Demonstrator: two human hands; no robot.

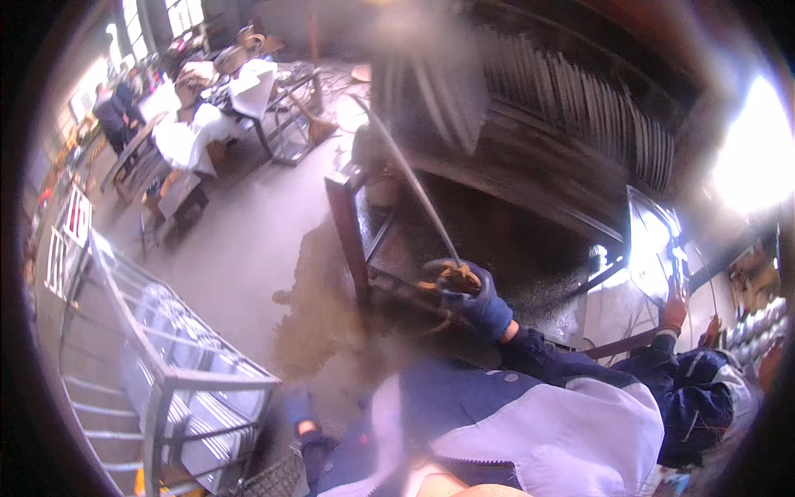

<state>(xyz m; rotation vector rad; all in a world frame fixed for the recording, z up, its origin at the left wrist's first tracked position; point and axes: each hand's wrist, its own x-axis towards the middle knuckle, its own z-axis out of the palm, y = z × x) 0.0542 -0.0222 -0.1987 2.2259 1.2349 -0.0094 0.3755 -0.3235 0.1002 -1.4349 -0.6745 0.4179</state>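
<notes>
My right hand [479,302], in a dark blue glove, is closed around the lower end of a long thin metal rod [411,178]. Brownish material, perhaps cloth or cord, shows at the grip. From there the rod slants up and to the left, in front of a dark metal frame [346,219]. Low on the left hangs my left hand [298,406], also in a blue glove, near a metal cage; its fingers are smeared by blur. Whether it holds anything cannot be made out.
The metal cage [166,383] at lower left holds several pale grey panels. Overhead hangs a row of grey slats [580,99]. At right, a co-worker's hand [675,311] touches a shiny panel [652,244]. A wet patch [310,319] darkens the floor; cluttered tables stand far left.
</notes>
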